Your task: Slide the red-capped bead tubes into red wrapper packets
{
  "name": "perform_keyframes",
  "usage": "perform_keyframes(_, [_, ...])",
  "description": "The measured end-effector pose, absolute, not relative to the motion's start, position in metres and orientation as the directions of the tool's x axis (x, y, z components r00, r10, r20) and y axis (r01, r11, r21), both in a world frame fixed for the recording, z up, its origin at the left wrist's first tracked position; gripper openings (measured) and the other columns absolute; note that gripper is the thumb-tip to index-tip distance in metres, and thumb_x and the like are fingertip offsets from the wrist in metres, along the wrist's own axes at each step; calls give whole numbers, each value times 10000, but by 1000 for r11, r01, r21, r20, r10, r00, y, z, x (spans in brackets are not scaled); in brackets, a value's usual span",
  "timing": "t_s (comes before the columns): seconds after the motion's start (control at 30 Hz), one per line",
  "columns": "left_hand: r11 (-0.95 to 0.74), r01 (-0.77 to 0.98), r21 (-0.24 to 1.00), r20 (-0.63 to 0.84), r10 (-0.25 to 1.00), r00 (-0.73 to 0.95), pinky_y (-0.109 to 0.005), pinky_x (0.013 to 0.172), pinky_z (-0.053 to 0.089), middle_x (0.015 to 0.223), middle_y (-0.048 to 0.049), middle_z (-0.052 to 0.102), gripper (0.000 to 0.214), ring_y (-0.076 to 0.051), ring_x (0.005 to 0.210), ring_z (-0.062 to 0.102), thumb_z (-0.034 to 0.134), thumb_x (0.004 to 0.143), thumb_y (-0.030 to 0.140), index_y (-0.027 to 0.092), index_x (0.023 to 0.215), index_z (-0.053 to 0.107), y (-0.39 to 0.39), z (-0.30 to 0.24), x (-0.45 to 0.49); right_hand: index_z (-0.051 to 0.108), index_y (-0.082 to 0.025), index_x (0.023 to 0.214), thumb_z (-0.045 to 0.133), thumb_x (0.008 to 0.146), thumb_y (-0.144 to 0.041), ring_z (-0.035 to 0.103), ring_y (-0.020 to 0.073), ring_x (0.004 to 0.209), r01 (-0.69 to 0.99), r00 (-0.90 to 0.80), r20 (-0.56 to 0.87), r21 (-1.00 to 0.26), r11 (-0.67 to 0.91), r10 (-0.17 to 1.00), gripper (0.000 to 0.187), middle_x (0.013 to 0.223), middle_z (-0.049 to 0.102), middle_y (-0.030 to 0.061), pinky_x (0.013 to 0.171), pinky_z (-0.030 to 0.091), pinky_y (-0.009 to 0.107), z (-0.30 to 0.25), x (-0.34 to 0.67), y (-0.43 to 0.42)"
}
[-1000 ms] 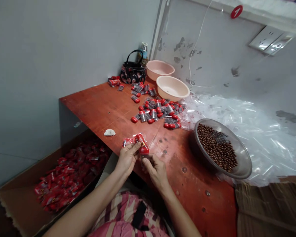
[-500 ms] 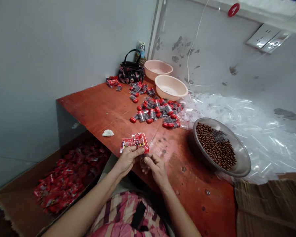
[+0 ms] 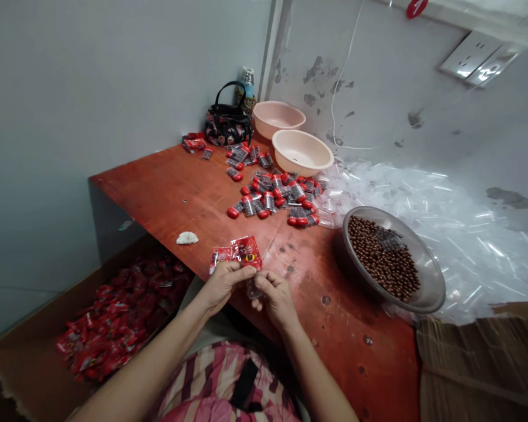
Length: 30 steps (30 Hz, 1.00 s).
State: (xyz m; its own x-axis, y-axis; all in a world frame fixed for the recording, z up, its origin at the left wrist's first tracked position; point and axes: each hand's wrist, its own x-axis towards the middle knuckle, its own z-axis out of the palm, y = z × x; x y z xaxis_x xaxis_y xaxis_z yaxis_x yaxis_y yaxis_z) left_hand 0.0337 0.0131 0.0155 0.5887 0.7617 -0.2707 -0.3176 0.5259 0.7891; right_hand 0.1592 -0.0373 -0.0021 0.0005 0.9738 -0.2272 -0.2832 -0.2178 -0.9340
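Observation:
My left hand (image 3: 220, 288) is closed on small red printed packets (image 3: 248, 251) at the table's front edge, its thumb lying across their lower end. Close beside it, my right hand (image 3: 276, 298) pinches a small clear packet (image 3: 253, 287) with something dark in it, just under the red ones. My fingers cover much of that clear piece, so its full shape is hidden. Farther back on the red table (image 3: 149, 181) lie many small clear containers (image 3: 268, 201) with red caps and dark balls inside.
To the right stands a grey bowl (image 3: 435, 287) of brown balls, beside a heap of clear plastic containers (image 3: 466, 234). Two pink basins (image 3: 303, 151) and a black handbag (image 3: 229, 130) are at the back. A carton (image 3: 30, 363) of red packets sits low at left.
The view has shifted slightly, moving the table's things a little left and up. Both hands keep their hold, and the right fingers have moved slightly on the clear piece.

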Motion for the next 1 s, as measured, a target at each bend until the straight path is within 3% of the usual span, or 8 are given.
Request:
perform_keyframes(0.2, [470,-351,810,-335,861,382,-269,483,436,528,-28,603,193,-151,472,555,671,627,289,102,645,627,14,5,36,587,-151,771,566,751,-342,497,71,427,-38,150,-132,-991,-128,980,193,557,563,-30,406,397,170,6,154,-37])
perform_keyframes(0.3, [430,-341,836,-334,891,307,-260,469,428,524,-27,596,216,-145,471,543,682,602,315,108,598,620,7,-3,41,577,-147,733,565,748,-347,464,58,375,-119,121,-179,-979,-165,976,201,533,557,-35,367,372,163,2,155,-35])
perform_keyframes(0.4, [444,-342,828,-327,878,348,-263,468,432,527,-26,587,216,-142,473,538,663,632,316,112,593,603,2,-2,43,554,-139,720,598,722,-336,445,49,333,-289,106,-267,-930,-227,958,202,513,561,-33,323,333,146,-5,156,-33])
perform_keyframes(0.5, [461,-445,768,-289,869,402,-265,470,440,550,-20,581,208,-133,474,536,603,704,312,117,636,586,1,5,42,552,-134,757,614,709,-342,465,55,342,-350,137,-285,-910,-223,949,223,517,575,-26,325,343,142,-7,155,-34])
perform_keyframes(0.63, [488,-532,692,-282,861,424,-246,417,429,550,-10,571,207,-114,434,516,584,726,304,122,633,553,4,10,42,554,-135,762,619,704,-362,483,63,365,-295,146,-282,-927,-230,948,243,507,577,-29,354,369,151,-5,151,-39])
perform_keyframes(0.8, [455,-500,737,-323,887,330,-244,384,430,521,12,559,164,-119,407,516,639,676,267,120,685,569,2,11,45,564,-144,812,610,721,-348,485,68,410,-153,254,-197,-975,-162,947,228,535,570,-34,384,384,161,-4,145,-43])
perform_keyframes(1.0, [499,-547,672,-362,866,345,-248,369,419,554,-2,585,199,-120,406,513,633,675,310,118,679,580,-2,1,43,564,-145,802,588,739,-356,474,70,395,-153,193,-211,-971,-183,958,221,518,557,-32,375,383,167,-5,144,-46])
